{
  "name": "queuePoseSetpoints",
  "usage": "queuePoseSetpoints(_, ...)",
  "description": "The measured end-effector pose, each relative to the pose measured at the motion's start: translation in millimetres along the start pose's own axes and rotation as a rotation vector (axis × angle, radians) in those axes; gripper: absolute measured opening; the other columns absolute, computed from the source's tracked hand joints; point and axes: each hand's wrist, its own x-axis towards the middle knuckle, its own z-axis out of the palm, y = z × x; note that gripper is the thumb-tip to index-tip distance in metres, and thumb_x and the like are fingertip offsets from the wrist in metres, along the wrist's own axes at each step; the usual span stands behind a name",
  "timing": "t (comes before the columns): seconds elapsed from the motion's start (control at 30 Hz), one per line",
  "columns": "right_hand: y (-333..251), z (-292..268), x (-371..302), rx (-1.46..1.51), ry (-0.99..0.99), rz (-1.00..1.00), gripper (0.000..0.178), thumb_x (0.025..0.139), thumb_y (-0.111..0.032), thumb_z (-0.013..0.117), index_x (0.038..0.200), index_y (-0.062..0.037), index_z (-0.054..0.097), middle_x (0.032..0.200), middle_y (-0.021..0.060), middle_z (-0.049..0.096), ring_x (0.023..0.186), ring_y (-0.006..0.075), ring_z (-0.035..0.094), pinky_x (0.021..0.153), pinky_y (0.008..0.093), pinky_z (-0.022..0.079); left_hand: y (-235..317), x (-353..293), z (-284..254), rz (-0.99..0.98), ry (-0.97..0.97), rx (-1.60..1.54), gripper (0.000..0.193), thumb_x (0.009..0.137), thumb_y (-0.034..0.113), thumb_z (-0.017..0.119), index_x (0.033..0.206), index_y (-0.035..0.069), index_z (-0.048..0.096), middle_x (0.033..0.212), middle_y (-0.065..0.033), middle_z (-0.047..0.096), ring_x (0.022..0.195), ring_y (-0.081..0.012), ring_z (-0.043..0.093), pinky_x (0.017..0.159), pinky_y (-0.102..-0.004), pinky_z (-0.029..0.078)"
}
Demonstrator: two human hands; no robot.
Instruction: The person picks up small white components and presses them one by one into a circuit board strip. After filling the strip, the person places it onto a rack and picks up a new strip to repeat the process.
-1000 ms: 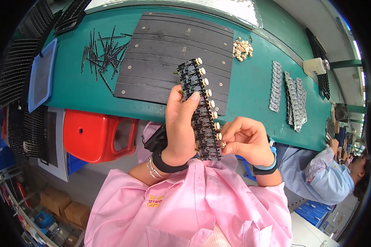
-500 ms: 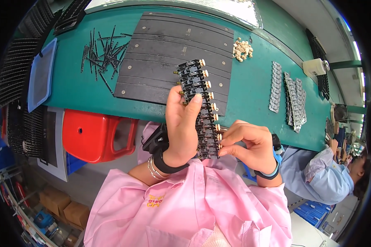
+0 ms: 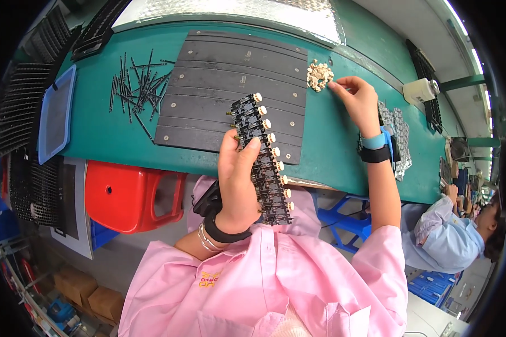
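My left hand point(image 3: 239, 182) grips a long black panel of joined circuit boards point(image 3: 271, 188), thumb on its face and fingers behind it. Small round cream-coloured parts point(image 3: 275, 151) stick out along the panel's right edge, and a few brass-coloured pins show on its left edge. My right hand point(image 3: 358, 104) is stretched forward over the bench, at the near right edge of a pile of loose cream-coloured parts point(image 3: 319, 74). Its thumb and forefinger come together there in a pinch; whatever is between them is too small to make out.
A dark grooved plate point(image 3: 208, 95) lies on the green bench point(image 3: 320, 151), with thin black strips point(image 3: 140, 90) heaped to its left. Silvery panels point(image 3: 402, 146) lie beyond my right wrist. A white bottle point(image 3: 419, 91), a blue tray point(image 3: 56, 112), a red stool point(image 3: 123, 196) and a co-worker point(image 3: 450, 241) are around.
My right hand has left the panel's lower right edge and moved forward to the pile of cream-coloured parts. My left hand still holds the panel, now slightly further left in view.
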Motion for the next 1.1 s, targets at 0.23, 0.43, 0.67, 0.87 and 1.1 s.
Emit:
queuePoseSetpoints(0.23, 3.8, -2.2, -3.3, -0.023, -0.082, 0.069, 0.023, 0.072, -0.019, 0.066, 0.081, 0.0019, 0.06, 0.067, 0.0023, 0.058, 0.061, 0.0047, 0.05, 0.053, 0.0188, 0.04, 4.6, 0.6, 0.7, -0.01, 0.028, -0.013, 0.012, 0.085, 0.017, 0.041, 0.094, 0.009, 0.042, 0.075, -0.003, 0.049, 0.053, -0.0099, 0.048, 0.045, -0.0224, 0.042)
queuePoseSetpoints(0.43, -43.8, -20.5, -66.9, 0.612, -0.324, 0.103, 0.011, 0.073, -0.008, 0.062, 0.08, -0.0008, 0.056, 0.074, 0.0054, 0.058, 0.064, 0.0064, 0.051, 0.053, 0.0198, 0.041, 5.0, 4.9, -3.5, 0.001, 0.058, -0.004, 0.012, 0.086, 0.018, 0.04, 0.093, 0.009, 0.042, 0.073, -0.0029, 0.049, 0.053, -0.0098, 0.047, 0.045, -0.0221, 0.042)
queuePoseSetpoints(0.67, -66.1, -15.1, -122.7, 1.28, -0.776, 0.16, 0.014, 0.07, -0.002, 0.065, 0.076, 0.0012, 0.053, 0.069, 0.012, 0.054, 0.061, 0.0135, 0.05, 0.052, 0.0223, 0.041, 5.3, 8.9, 4.3, 0.053, 0.091, 0.008, 0.012, 0.086, 0.019, 0.04, 0.091, 0.009, 0.042, 0.069, -0.0029, 0.048, 0.053, -0.0097, 0.047, 0.045, -0.0219, 0.042)
queuePoseSetpoints(0.87, -64.9, -12.5, -130.4, 1.347, -0.865, 0.209, 0.013, 0.073, 0.001, 0.062, 0.081, 0.0047, 0.053, 0.077, 0.0122, 0.056, 0.067, 0.013, 0.053, 0.059, 0.0224, 0.044, 6.5, 8.5, 4.5, 0.092, 0.082, -0.002, 0.013, 0.086, 0.02, 0.04, 0.091, 0.008, 0.043, 0.071, -0.0036, 0.048, 0.054, -0.0097, 0.047, 0.046, -0.0221, 0.042)
queuePoseSetpoints(1.1, -74.1, -14.7, -134.1, 1.316, -0.851, 0.225, 0.012, 0.072, 0.004, 0.061, 0.081, 0.0052, 0.053, 0.079, 0.0118, 0.055, 0.069, 0.013, 0.053, 0.061, 0.0223, 0.045, 5.1, 6.9, 7.6, 0.141, 0.092, 0.014, 0.015, 0.086, 0.02, 0.041, 0.093, 0.007, 0.043, 0.072, -0.0038, 0.048, 0.055, -0.0097, 0.048, 0.046, -0.0222, 0.042)
